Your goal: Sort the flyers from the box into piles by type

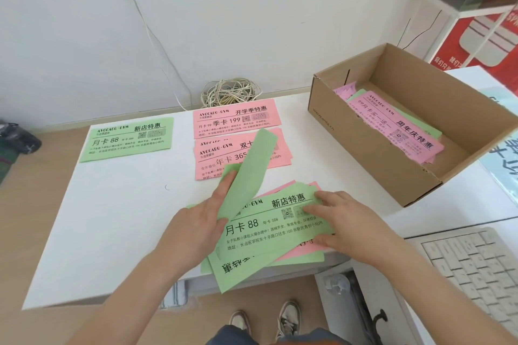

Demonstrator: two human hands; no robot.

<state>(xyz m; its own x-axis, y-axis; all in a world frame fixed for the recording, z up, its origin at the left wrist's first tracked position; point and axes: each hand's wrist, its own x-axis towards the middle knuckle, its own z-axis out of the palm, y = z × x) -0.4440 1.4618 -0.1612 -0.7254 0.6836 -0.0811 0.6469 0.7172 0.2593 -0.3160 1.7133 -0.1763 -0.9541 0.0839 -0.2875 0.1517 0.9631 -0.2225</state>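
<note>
On the white worktop (126, 218), the cardboard box (364, 154) at two o'clock holds more, the unsorted stack (274, 230) lies at six o'clock under the flat fingers of the right hand (347, 221), and the left hand (193, 227) pinches a light, limp green flyer (252, 171), probably best taken by its short edge.

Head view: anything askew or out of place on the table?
Yes. The mixed near stack is fanned crooked and overhangs the front edge of the table. The bottom green flyer in it lies upside down. The left hand grips a curled green flyer, bent upward.
</note>
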